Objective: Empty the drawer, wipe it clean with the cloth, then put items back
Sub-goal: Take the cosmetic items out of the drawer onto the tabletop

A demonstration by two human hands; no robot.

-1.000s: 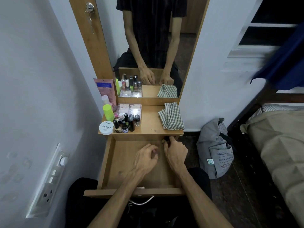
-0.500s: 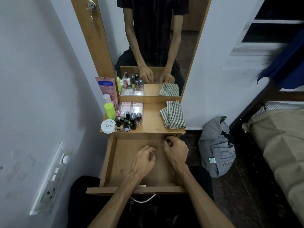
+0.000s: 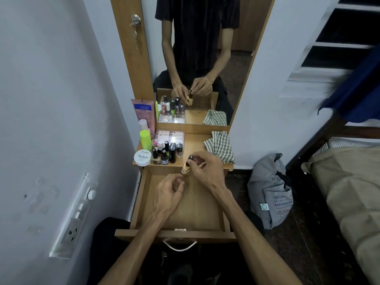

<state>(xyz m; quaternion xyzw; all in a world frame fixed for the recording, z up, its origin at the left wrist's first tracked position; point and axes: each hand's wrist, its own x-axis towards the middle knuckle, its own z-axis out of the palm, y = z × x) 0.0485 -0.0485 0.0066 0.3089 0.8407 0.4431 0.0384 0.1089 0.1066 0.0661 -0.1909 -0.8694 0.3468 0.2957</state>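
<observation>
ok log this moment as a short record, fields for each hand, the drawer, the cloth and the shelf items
right hand: right hand pinches a small beige nail polish bottle by its dark cap, above the drawer's back edge
left hand: left hand over the drawer, fingers loosely curled, holding nothing
drawer: drawer pulled open, no items visible inside
cloth: checked cloth lies crumpled on the shelf, right side
shelf items: bottles and a white jar clustered at left

The drawer [image 3: 185, 208] and desk [image 3: 197, 145] are smooth, matt wood. The checked cloth [image 3: 219, 148] looks soft and woven. The drawer's handle [image 3: 179, 246] is shiny metal.
</observation>
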